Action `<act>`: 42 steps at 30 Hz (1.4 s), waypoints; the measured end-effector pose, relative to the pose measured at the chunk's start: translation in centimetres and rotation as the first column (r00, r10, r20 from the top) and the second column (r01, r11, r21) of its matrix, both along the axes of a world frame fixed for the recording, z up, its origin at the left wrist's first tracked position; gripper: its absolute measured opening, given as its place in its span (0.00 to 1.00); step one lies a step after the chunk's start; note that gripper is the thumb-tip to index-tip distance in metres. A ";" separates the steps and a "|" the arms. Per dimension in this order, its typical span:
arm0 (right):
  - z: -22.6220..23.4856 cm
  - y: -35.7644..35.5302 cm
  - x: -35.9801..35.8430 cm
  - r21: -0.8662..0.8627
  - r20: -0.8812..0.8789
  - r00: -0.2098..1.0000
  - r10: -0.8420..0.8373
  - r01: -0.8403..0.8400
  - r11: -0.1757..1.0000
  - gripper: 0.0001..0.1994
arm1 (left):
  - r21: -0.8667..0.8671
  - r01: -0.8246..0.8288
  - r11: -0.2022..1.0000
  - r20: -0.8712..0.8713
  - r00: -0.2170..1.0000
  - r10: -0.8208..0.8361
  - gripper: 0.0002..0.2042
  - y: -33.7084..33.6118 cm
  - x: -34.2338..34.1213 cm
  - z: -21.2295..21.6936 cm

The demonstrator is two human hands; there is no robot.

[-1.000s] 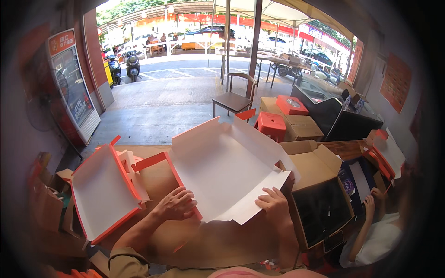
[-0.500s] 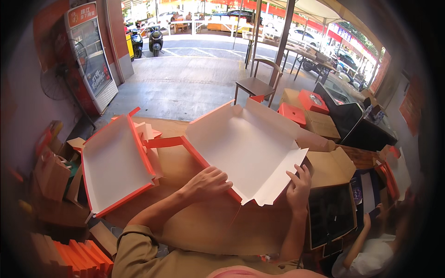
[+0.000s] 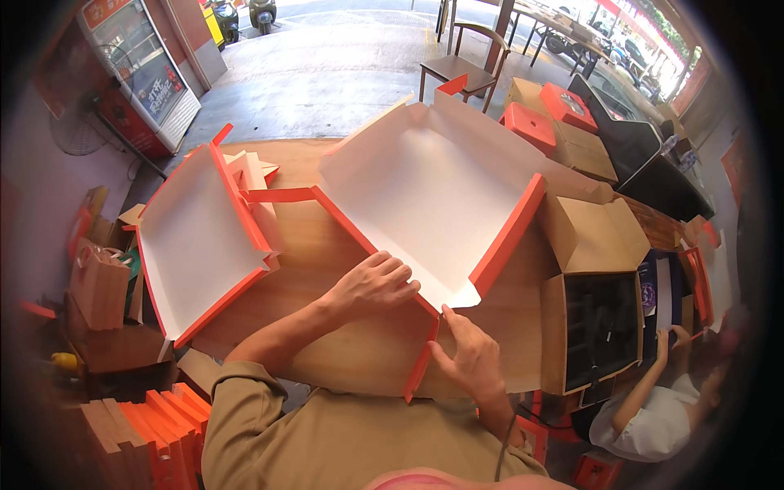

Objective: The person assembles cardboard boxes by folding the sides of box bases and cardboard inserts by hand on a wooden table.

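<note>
1. Left hand (image 3: pixel 371 286): fingers loosely spread and flat, palm down, pressing on the near edge of the flat box blank (image 3: pixel 433 196) at frame centre. It grasps nothing, just holds the panel down on the wooden table (image 3: pixel 327 245).
2. Right hand (image 3: pixel 467 355): fingers curled, thumb and fingertips pinching the orange side flap (image 3: pixel 423 359) at the blank's near corner, lower centre of frame. The flap stands on edge, running down toward the table's near edge.
3. The blank is white inside with orange outside, lying open across the centre and upper centre. Both hands sit at its lower corner, left hand just left of the fold, right hand just below it. Another orange wall (image 3: pixel 506 237) is raised along its right side.
4. A second open box (image 3: pixel 196 245) lies left of centre, apart from both hands. An open brown carton (image 3: pixel 600 327) sits at right, touching the table edge.
5. Versus 0.5 s ago: the blank sits flatter and closer, the left hand has shifted onto its edge, and the right hand has moved from the right edge down to the corner flap.
6. Another person's hand (image 3: pixel 676 336) is at lower right, by the carton.
</note>
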State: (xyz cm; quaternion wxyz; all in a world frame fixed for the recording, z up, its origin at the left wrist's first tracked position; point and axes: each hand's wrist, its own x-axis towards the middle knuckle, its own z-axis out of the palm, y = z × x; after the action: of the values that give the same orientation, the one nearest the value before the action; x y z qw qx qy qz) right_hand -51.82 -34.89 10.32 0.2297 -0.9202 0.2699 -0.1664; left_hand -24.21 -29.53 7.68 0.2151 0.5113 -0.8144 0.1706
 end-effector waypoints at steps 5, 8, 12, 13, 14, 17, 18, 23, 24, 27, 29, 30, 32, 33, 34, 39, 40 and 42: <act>-0.2 2.4 -0.1 -0.030 -0.002 0.999 0.045 -0.045 0.999 0.45 | -0.046 -0.001 0.999 -0.044 0.999 -0.001 0.09 1.0 -0.2 -0.1; -0.4 3.3 -0.1 -0.007 -0.016 0.999 0.029 -0.029 1.000 0.48 | -0.085 -0.025 0.996 -0.046 0.999 0.021 0.10 1.6 -0.3 -0.4; -1.3 3.6 -0.8 0.193 0.039 0.999 0.012 -0.019 0.981 0.46 | -0.100 -0.018 0.995 -0.073 0.997 0.010 0.11 2.3 0.0 -1.1; -1.6 3.6 -0.9 0.239 0.045 0.999 0.009 -0.020 0.971 0.46 | -0.067 -0.006 0.998 -0.090 0.996 0.000 0.13 2.3 0.2 -1.0; -1.8 3.5 -1.0 0.286 0.052 0.999 0.007 -0.022 0.958 0.45 | -0.033 0.005 0.999 -0.107 0.994 -0.008 0.16 2.1 0.2 -0.9; -2.0 3.1 -0.9 0.194 0.070 0.994 0.081 -0.093 0.977 0.43 | 0.007 -0.002 1.000 -0.092 0.996 0.002 0.21 2.3 0.9 -1.5; -1.9 2.9 -0.9 0.196 0.062 0.994 0.093 -0.104 0.975 0.43 | 0.010 -0.008 1.000 -0.075 0.997 0.008 0.23 2.4 1.2 -1.7; -0.6 1.9 -1.5 0.309 0.034 0.996 0.088 -0.094 0.946 0.40 | 0.013 -0.392 0.920 -0.074 0.917 0.391 0.26 2.9 4.8 2.0; -0.3 1.5 -1.4 0.302 0.063 0.993 0.104 -0.119 0.946 0.39 | 0.000 -0.489 0.872 -0.127 0.865 0.485 0.27 3.2 5.9 2.0; -0.5 1.0 -1.7 0.328 0.098 0.988 0.122 -0.147 0.933 0.39 | 0.437 -0.719 0.540 -0.362 0.409 0.838 0.34 3.6 7.3 4.1; -0.7 0.8 -1.9 0.328 0.064 0.984 0.164 -0.176 0.928 0.39 | 0.551 -0.718 0.424 -0.295 0.308 0.904 0.39 2.6 7.3 6.5; -0.7 0.8 -1.9 0.341 0.046 0.983 0.175 -0.180 0.923 0.40 | 0.607 -0.709 0.359 -0.258 0.252 0.933 0.41 1.8 7.5 7.2; -0.6 0.9 -2.3 0.337 0.042 0.980 0.193 -0.195 0.921 0.39 | 0.647 -0.707 0.284 -0.157 0.241 0.958 0.41 0.1 8.3 6.9; -0.9 1.0 -2.4 0.329 0.060 0.980 0.190 -0.199 0.923 0.38 | 0.664 -0.706 0.247 -0.107 0.237 0.966 0.41 -0.4 8.7 6.4; -1.1 1.0 -2.4 0.318 0.083 0.978 0.193 -0.210 0.924 0.38 | 0.639 -0.727 0.251 -0.071 0.269 0.961 0.40 -0.4 9.3 5.6; -1.6 0.6 -3.3 0.354 0.112 0.971 0.211 -0.238 0.905 0.38 | 0.698 -0.599 0.393 -0.258 0.301 0.918 0.32 -0.6 11.5 4.0; -1.9 0.5 -3.5 0.353 0.120 0.972 0.203 -0.233 0.906 0.37 | 0.760 -0.500 0.415 -0.342 0.235 0.910 0.30 -1.0 9.8 6.1; -2.0 0.3 -3.8 0.357 0.177 0.964 0.200 -0.253 0.899 0.35 | 0.713 -0.474 0.517 -0.479 0.209 0.852 0.29 -0.4 10.4 5.7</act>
State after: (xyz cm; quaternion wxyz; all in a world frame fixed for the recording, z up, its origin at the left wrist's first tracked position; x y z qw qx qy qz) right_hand -55.58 -34.63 8.29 0.4377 -0.8706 0.1715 -0.1455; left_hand -13.86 -29.92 13.35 0.3402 0.8652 -0.3225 -0.1780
